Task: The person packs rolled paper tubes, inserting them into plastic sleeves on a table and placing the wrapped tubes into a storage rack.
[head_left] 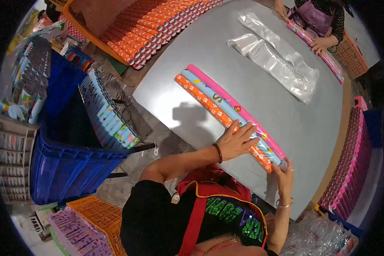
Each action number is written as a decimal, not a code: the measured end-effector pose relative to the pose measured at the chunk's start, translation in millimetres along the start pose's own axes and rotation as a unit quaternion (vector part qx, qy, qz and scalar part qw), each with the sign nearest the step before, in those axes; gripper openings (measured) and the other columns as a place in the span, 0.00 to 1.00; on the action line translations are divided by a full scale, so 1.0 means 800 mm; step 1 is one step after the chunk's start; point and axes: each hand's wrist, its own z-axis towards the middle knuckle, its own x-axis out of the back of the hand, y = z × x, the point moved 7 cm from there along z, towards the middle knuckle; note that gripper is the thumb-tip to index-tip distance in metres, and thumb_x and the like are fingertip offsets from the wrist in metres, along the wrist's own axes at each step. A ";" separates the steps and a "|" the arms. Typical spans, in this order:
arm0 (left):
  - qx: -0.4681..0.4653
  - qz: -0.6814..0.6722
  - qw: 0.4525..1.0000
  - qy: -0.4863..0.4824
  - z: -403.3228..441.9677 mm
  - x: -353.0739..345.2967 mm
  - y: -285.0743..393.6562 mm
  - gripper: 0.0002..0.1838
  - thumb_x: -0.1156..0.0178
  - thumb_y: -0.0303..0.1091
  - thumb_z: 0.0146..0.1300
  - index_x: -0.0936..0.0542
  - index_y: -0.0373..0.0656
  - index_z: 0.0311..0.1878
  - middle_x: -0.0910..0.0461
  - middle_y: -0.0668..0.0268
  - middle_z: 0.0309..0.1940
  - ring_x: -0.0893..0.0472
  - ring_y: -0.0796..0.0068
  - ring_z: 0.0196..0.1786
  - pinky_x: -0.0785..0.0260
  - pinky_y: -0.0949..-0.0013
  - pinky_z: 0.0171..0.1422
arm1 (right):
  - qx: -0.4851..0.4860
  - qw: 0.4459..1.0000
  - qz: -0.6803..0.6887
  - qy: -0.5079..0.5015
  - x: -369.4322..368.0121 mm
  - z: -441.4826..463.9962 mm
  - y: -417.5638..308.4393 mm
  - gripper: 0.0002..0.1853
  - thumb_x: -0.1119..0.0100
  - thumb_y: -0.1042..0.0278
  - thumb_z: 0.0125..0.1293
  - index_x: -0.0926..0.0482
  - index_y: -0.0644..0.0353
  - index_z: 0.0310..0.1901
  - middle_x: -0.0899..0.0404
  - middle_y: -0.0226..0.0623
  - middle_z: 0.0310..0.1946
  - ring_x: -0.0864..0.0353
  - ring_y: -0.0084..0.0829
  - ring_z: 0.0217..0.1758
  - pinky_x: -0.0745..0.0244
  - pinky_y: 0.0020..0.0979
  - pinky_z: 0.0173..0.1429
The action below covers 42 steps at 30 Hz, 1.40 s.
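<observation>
No words can be read with certainty. Green sequin shapes (222, 209) on the black shirt (153, 211) resemble letters, and the light-blue roll (228, 112) carries an unclear S-like mark (217, 98).

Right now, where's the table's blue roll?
The blue roll is right of centre in the head view, between the orange roll and pink roll, partly under the left hand.

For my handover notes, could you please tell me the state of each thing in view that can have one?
Orange roll: rolled up, lying flat
Blue roll: rolled up, in the middle
Pink roll: rolled up, lying flat
Clear bags: laid flat, creased
Blue bin: open, lidless
Orange bin: open, holding stacked orange rolls
Left hand: open, spread over the rolls
Right hand: at the rolls' near ends, grip unclear
</observation>
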 end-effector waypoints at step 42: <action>-0.143 -0.056 0.968 -0.198 0.072 -0.004 -0.036 0.57 0.25 0.58 0.31 0.37 0.47 0.68 0.33 0.62 0.62 0.35 0.63 0.67 0.47 0.41 0.67 | 0.069 0.956 0.042 0.283 0.160 -0.041 0.075 0.27 0.47 0.62 0.69 0.38 0.59 0.67 0.24 0.33 0.55 0.20 0.21 0.38 0.28 0.19 0.34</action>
